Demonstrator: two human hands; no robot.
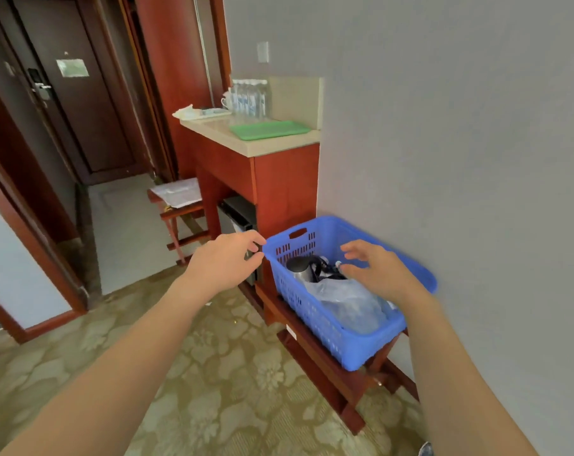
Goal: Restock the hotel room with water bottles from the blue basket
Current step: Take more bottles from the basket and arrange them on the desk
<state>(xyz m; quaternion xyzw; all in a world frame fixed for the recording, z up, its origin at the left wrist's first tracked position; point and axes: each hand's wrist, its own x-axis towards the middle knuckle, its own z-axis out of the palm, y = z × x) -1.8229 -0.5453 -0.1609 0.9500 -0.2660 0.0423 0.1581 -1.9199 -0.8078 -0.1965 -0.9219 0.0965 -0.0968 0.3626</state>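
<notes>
The blue basket (328, 334) rests on a low wooden rack against the wall. Inside lie a dark kettle (303, 266) and a clear plastic bag (348, 302); I cannot make out bottles in it. My left hand (228, 258) hovers at the basket's left rim, fingers loosely curled, holding nothing. Over the basket's middle, my right hand (372, 268) is spread and empty. Several water bottles (249, 98) stand at the back of the counter (246, 143), beside a green tray (269, 129).
A white cup and a small tray sit at the counter's far left. Under the counter is a mini fridge (237, 215). A folding luggage rack (180, 209) with papers stands by the dark entrance door (78, 103). Patterned carpet covers the floor.
</notes>
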